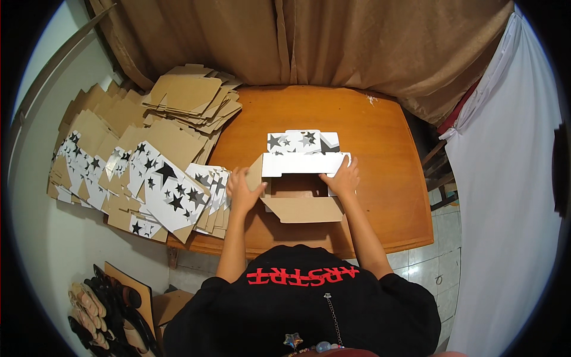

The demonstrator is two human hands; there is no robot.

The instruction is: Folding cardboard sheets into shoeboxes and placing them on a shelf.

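Note:
A partly folded cardboard box (pixel 306 163) stands on the wooden table in front of me, white outside and brown inside. Its opening faces me, with a brown flap (pixel 303 210) folded down toward my body. Another brown flap (pixel 254 174) sticks out at its left side. My left hand (pixel 239 189) grips that left side, thumb against the box edge and fingers spread outside. At the right wall, my right hand (pixel 344 178) holds the box with its thumb in the opening and fingers outside. Behind the opening stand white panels (pixel 292 141) printed with grey and black stars.
Flat cardboard blanks (pixel 172 184), many star-printed, cover the table's left side, with a brown stack (pixel 184 92) farther back. The wooden table (pixel 380 172) is bounded by a brown curtain (pixel 333 41) behind. A white cloth (pixel 499 178) hangs at right. Shoes (pixel 110 312) are at lower left.

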